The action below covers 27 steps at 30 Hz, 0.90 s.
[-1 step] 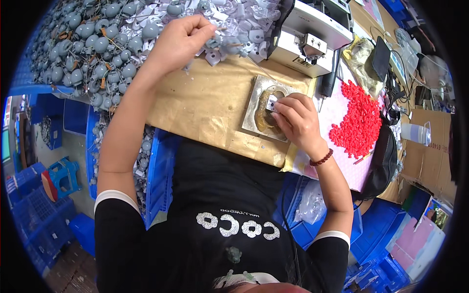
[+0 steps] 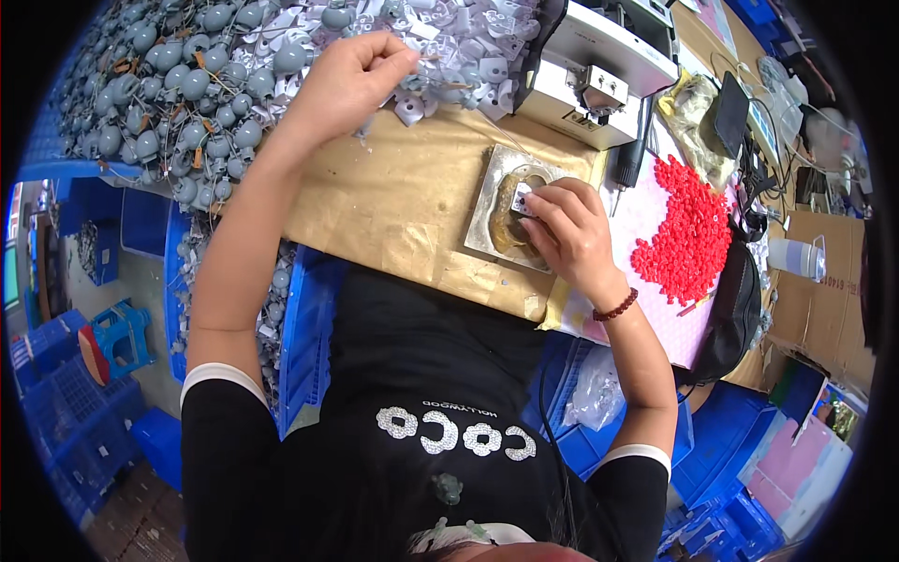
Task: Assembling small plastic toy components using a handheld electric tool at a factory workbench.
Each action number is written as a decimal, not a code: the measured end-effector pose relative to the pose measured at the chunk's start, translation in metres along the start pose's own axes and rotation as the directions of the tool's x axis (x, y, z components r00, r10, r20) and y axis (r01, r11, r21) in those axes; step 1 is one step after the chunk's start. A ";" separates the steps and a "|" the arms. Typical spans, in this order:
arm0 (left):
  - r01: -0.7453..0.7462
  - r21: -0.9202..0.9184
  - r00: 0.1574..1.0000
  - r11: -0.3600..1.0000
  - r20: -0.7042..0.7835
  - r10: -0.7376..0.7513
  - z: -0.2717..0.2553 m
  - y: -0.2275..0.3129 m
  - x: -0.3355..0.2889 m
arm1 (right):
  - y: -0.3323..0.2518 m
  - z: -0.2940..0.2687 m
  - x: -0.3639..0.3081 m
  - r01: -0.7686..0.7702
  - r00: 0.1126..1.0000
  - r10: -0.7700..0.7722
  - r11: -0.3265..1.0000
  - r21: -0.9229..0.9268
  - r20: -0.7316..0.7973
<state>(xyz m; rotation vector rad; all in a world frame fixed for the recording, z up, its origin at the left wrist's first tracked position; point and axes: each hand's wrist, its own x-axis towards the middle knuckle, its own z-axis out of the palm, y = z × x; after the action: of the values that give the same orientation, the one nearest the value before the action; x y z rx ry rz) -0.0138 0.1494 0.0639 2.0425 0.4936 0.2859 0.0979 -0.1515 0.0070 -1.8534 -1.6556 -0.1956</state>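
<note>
My right hand [image 2: 573,229], with a dark red bead bracelet at its wrist, pinches a small white plastic piece [image 2: 522,199] between thumb and fingers. It holds the piece over a square metal block [image 2: 484,225] whose hollow has a brownish, crusted rim. My left hand [image 2: 361,80] reaches to the near edge of a heap of pale plastic parts [image 2: 459,42]. Its thumb and forefinger are pressed together; what they hold, if anything, is too small to make out.
Grey round parts with wires [image 2: 192,84] heap up at the far left. Beyond the block stands a white machine [image 2: 581,112]. A dark screwdriver-like tool [image 2: 629,159] and many small red pieces [image 2: 688,234] lie at right. A blue crate [image 2: 309,323] stands below the table edge.
My left hand has shifted very slightly to the right. My right hand stays at the metal block with the white piece.
</note>
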 end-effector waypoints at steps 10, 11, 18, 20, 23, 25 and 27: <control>-0.007 -0.074 1.000 0.997 -0.017 0.006 0.000 0.002 -0.005 | 0.005 0.016 -0.011 0.037 0.995 -0.040 0.999 -0.036 -0.086; 0.034 0.180 0.999 0.983 0.001 -0.035 0.002 -0.012 0.002 | 0.004 0.017 -0.011 0.036 0.996 -0.039 0.998 -0.045 -0.080; -0.018 0.201 0.999 0.979 -0.032 0.025 0.004 -0.031 0.007 | -0.007 0.012 -0.014 -0.052 0.998 0.054 0.992 -0.115 0.015; -0.148 0.261 0.985 0.954 -0.047 0.166 0.008 -0.032 0.016 | -0.010 0.013 -0.014 -0.072 0.997 0.075 0.987 -0.145 0.016; -0.142 0.297 0.990 0.944 0.044 0.135 0.007 -0.030 0.035 | -0.018 0.013 -0.008 -0.122 0.992 0.126 0.975 -0.188 0.010; -0.032 0.278 0.989 0.960 0.148 -0.010 0.006 -0.027 0.044 | -0.017 0.016 -0.009 -0.110 0.994 0.113 0.979 -0.170 0.009; -0.042 0.165 0.983 0.985 0.186 0.010 0.010 -0.035 0.056 | -0.012 0.019 -0.010 -0.086 0.996 0.088 0.984 -0.155 0.006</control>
<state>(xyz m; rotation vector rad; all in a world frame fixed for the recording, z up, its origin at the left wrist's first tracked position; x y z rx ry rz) 0.0323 0.1825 0.0284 2.2160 0.3869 0.0703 0.0796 -0.1492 -0.0084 -2.0423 -1.6030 -0.2820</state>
